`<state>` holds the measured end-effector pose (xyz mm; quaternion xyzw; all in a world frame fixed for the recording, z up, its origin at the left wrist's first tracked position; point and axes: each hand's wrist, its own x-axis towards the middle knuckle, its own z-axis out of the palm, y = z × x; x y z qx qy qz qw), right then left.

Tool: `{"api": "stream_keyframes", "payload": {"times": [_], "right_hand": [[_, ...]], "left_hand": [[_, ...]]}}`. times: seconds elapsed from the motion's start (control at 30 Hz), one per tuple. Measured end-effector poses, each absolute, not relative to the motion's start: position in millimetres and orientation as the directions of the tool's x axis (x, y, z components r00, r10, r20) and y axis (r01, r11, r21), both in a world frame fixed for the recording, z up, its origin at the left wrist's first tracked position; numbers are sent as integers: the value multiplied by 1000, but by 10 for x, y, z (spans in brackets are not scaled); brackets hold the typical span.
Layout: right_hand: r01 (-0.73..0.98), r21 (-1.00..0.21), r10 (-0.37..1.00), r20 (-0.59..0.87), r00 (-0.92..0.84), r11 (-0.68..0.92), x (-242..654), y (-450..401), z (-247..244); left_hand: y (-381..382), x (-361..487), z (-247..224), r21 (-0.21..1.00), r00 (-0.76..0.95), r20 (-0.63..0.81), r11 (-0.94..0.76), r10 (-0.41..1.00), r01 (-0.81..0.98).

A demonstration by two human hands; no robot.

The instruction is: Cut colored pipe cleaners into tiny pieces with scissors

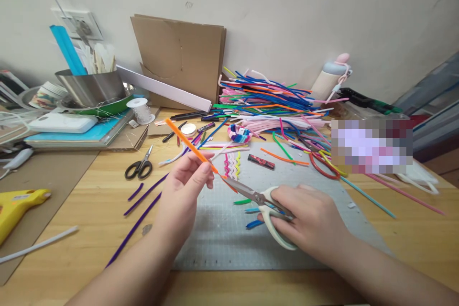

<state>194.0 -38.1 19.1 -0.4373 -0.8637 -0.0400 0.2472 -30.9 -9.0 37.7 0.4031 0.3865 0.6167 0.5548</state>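
My left hand pinches an orange pipe cleaner, which slants from upper left down to the right past my fingertips. My right hand is wrapped round the pale handles of a pair of scissors. Their blades point left and touch the orange piece's lower end. Below the blades, short green and blue pieces lie on the grey cutting mat. Wavy pink, white and yellow strips rest just behind.
Behind is a large heap of coloured pipe cleaners beside cardboard. Black-handled scissors, purple pipe cleaners and a yellow glue gun lie to the left. A bottle stands at the back right.
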Motion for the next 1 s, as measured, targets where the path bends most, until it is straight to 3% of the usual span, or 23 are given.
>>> {"api": "stream_keyframes", "payload": {"times": [0.17,1.0], "right_hand": [[785,-131,737,466,-491,606,1939,-371,165],[805,-163,769,451,-453,570,1945,-382,184]], "left_hand": [[-62,-335,347,956,-114,78,-107,990,-274],[-47,-331,291,925,-128,2,-50,992,-376]]}}
